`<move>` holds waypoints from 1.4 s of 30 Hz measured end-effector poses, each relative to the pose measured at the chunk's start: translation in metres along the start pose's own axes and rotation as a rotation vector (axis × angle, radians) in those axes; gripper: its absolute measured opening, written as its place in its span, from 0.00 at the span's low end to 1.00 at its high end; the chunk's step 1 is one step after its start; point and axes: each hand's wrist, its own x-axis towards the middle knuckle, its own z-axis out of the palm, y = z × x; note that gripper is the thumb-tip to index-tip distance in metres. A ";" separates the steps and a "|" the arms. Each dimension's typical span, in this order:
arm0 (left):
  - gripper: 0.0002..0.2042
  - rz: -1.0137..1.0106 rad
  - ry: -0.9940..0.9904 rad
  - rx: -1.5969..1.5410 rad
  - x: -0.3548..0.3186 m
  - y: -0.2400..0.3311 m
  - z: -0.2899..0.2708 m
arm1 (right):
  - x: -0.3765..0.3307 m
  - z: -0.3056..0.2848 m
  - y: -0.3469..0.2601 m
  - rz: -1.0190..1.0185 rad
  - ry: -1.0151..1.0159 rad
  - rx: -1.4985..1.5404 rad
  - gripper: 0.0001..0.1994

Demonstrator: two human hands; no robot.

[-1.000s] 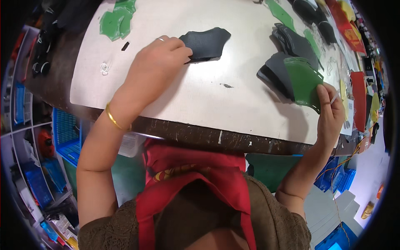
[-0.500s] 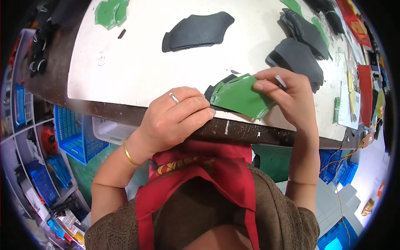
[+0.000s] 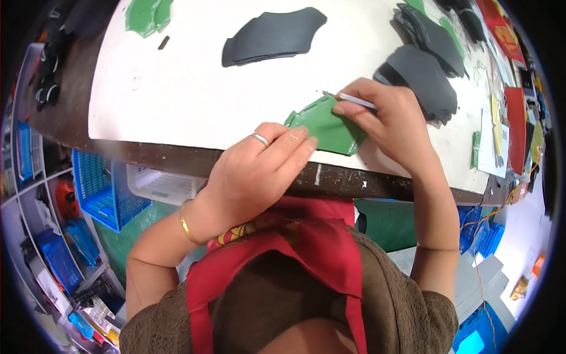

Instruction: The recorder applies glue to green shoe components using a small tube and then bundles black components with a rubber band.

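A green template (image 3: 331, 131) with slots along its far edge lies flat near the front edge of the white board. My left hand (image 3: 259, 168) rests on the template's left part, fingers stretched out and close together, pressing it down. A slim white pen (image 3: 359, 102) is pinched in my right hand (image 3: 392, 121), its dark tip at the template's far edge. The black piece seen under the template earlier is now covered. Farther off on the board lies a curved black leather-like piece (image 3: 274, 36), apparently stacked on another.
Stacks of black cut pieces (image 3: 418, 79) lie at the right of the white board (image 3: 153, 100). More green templates (image 3: 147, 16) sit at the far left, near a small dark scrap (image 3: 164, 42). A blue basket (image 3: 106, 189) and a white basket (image 3: 156, 182) stand below the table's left edge.
The green template has come down flat over the black piece. My left fingers moved onto it, and my right hand went from holding its edge to gripping the pen at its far edge.
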 end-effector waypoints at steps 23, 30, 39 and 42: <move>0.20 0.107 -0.079 0.279 0.018 0.031 0.012 | -0.008 -0.032 -0.009 -0.323 0.384 -0.226 0.11; 0.21 0.118 -0.089 0.309 0.006 0.036 0.019 | 0.015 0.004 -0.045 -0.231 -0.234 0.136 0.11; 0.17 0.087 -0.113 0.388 0.012 0.035 0.016 | 0.029 -0.007 -0.034 -0.313 -0.097 -0.247 0.11; 0.16 0.099 -0.097 0.376 0.015 0.034 0.016 | 0.020 -0.016 -0.025 -0.252 -0.068 -0.289 0.12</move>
